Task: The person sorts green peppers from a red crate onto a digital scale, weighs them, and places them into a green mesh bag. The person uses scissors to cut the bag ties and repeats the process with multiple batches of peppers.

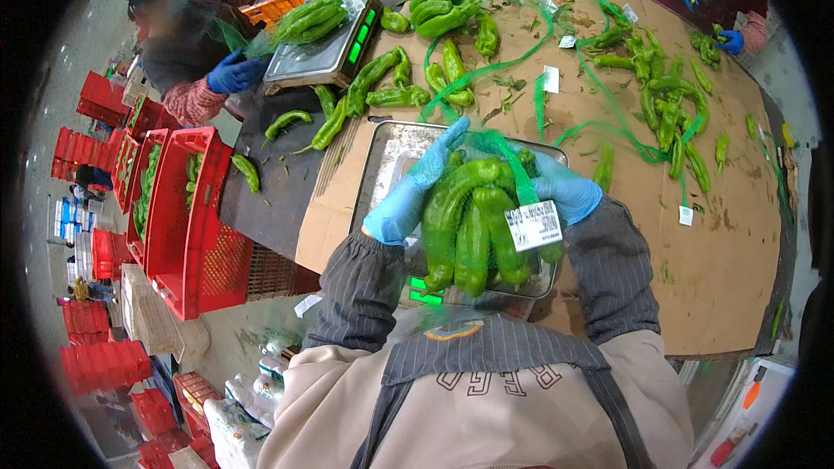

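Note:
A green mesh bag of long green peppers (479, 228) is over the steel pan of a weighing scale (386, 150). My left hand (414, 192), in a light blue glove, grips the bag's left side. My right hand (565, 189), gloved alike, grips it at the right. A green mesh strip (515, 166) lies across the bag, with a white printed label (534, 225) at its end. Below the pan glows the scale's green display (425, 290). I cannot tell whether the bag rests on the pan.
Loose peppers (664, 104), a pepper pile (443, 6) and labelled mesh strips lie on the cardboard-covered table (730, 260). At the left, a co-worker's blue-gloved hand (236, 73) is beside another scale (306, 68) with bagged peppers. Red crates (202, 228) stand left; another co-worker's hand (731, 42) touches peppers far right.

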Tool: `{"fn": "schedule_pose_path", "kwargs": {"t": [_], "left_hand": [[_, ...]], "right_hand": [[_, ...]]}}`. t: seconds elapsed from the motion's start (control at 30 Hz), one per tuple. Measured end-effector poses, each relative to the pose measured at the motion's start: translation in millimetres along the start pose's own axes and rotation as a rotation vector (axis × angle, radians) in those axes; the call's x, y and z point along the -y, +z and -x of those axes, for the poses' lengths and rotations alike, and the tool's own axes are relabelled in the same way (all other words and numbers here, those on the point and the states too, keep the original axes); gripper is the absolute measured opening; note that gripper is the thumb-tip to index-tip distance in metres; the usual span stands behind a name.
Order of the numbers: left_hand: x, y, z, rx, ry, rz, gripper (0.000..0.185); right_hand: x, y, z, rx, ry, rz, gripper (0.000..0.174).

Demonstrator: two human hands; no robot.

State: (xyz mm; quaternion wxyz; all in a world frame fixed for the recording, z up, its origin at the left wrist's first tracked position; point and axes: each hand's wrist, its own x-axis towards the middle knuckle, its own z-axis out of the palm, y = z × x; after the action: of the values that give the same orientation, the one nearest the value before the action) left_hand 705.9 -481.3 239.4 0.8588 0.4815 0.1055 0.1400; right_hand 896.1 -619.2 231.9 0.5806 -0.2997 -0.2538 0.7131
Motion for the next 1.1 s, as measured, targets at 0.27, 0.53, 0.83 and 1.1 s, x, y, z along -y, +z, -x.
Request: {"fn": "schedule_pose_path", "kwargs": {"t": [0.27,0.53,0.83,1.1], "left_hand": [[-11,-23,-40,-0.050,-0.299,0.541,0.059],[14,-19,65,0.030,-0.565,0.315,0.072],[9,28,129,-0.248,-0.193,-0.418,0.119],[39,19,153,-0.530,0.149,-1.546,0.093]], "right_hand": [[6,-3,-15,0.259,-0.016,0.418,0.100],[-2,-18,16,0.304,0.051,0.269,0.110],[-21,3,80,-0.121,0.075,0.489,0.111],[-61,4,75,-0.271,0.057,0.569,0.069]]}}
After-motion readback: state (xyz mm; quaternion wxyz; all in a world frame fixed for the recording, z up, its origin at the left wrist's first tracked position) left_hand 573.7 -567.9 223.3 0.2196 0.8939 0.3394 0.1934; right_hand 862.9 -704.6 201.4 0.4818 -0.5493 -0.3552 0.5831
